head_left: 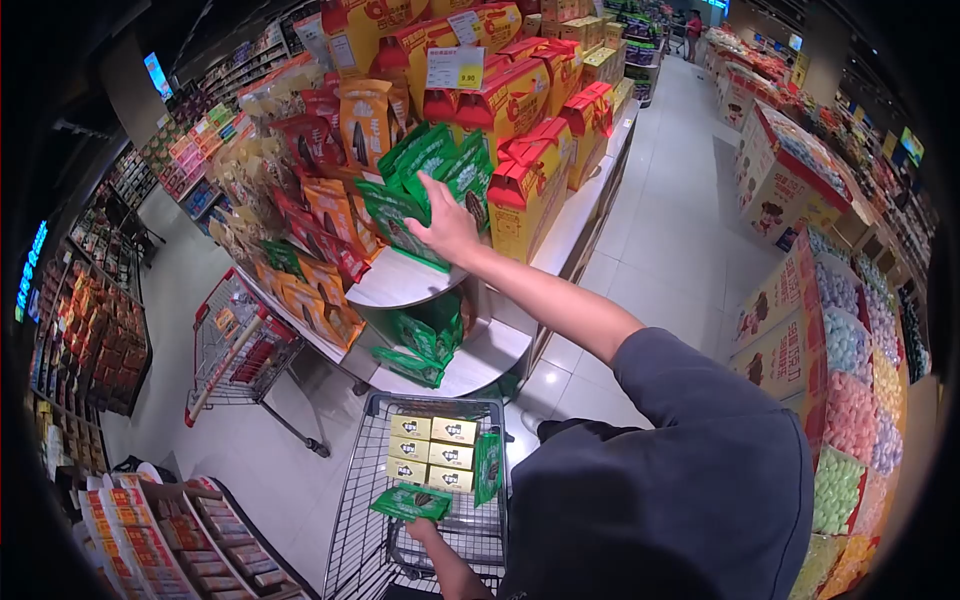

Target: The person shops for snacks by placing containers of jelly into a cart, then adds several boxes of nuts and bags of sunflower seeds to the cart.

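My right hand [447,222] reaches to the upper shelf of a rounded display, its fingers and thumb closed round the edge of a green snack bag [392,212]. More green bags [465,172] stand right behind it. Down over the shopping cart [345,490], my left hand [422,528] grips another green snack bag [408,500], which lies tilted near the cart's front part. Beside it in the cart are several pale yellow boxes [430,452] in two columns and an upright green bag [488,467].
Orange bags [367,120] and red-yellow gift boxes [535,190] fill the display; green bags [425,340] lie on its lower shelf. A second cart [240,345] stands to the left. Candy bins [848,400] line the right, and a product rack [190,540] stands at bottom left.
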Demonstrator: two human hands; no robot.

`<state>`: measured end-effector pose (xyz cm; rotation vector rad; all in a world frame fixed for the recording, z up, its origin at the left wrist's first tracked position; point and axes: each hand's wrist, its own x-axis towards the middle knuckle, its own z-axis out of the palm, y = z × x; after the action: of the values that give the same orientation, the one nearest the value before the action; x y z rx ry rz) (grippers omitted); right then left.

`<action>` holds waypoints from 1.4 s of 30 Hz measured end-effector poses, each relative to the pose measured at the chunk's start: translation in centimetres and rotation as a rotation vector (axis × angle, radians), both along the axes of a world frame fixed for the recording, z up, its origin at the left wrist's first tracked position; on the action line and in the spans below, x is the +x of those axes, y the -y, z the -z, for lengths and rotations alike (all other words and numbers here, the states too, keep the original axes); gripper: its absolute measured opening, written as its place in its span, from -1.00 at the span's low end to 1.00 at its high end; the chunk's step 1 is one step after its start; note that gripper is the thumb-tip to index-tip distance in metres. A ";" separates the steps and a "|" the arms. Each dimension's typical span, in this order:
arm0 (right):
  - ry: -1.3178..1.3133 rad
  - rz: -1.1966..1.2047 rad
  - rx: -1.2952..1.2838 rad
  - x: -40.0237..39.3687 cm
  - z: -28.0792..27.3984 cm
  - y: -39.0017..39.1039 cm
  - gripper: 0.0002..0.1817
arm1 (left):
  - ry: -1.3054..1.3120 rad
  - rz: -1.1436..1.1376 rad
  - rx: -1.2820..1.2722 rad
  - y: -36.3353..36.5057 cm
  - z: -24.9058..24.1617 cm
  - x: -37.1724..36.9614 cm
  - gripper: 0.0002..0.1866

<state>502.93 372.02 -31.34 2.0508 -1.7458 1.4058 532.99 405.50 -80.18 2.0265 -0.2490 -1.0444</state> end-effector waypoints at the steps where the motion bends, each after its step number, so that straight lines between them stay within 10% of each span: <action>1: 0.028 -0.040 0.126 -0.3 -0.2 1.1 -0.23 | 0.005 0.012 -0.015 0.0 -0.3 -0.2 -0.64; 6: -0.089 0.025 0.289 -0.7 1.1 3.9 -0.68 | -0.074 0.022 -0.054 -0.6 5.7 0.3 -0.57; 12: -0.092 -0.001 0.116 -0.6 2.6 5.3 -0.77 | 0.015 0.104 -0.008 -1.8 8.7 1.6 -0.41; 17: -0.036 -0.117 -0.109 -0.2 2.2 1.1 -0.75 | -0.126 0.023 -0.044 -4.3 4.1 0.6 -0.22; 27: -0.117 -0.641 0.118 2.4 2.7 -12.0 -0.74 | 0.279 -0.107 -0.085 -7.1 -6.1 0.1 -0.46; 29: -0.148 -0.810 0.197 3.3 3.8 -14.1 -0.75 | 0.218 -0.282 -0.510 -6.3 -4.6 2.4 -0.48; 32: -0.210 -1.023 0.270 5.0 6.7 -17.2 -0.77 | 0.457 -0.354 -0.666 -3.1 -19.5 0.8 -0.57; 34: -0.222 -1.155 0.336 6.1 8.7 -19.0 -0.76 | 0.333 -0.168 -0.437 -3.5 -32.4 -1.0 -0.57; 39: -0.208 -1.384 0.456 8.8 12.8 -22.4 -0.80 | 0.211 0.532 -0.370 -5.0 -37.7 1.3 -0.47; 42: -0.232 -1.412 0.499 9.8 13.5 -23.7 -0.81 | 0.360 0.864 -0.343 -6.0 -31.6 2.2 -0.59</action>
<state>512.75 395.76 -44.81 3.7791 -0.3481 0.6918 535.21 411.50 -48.53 1.7752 -1.4823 -1.0062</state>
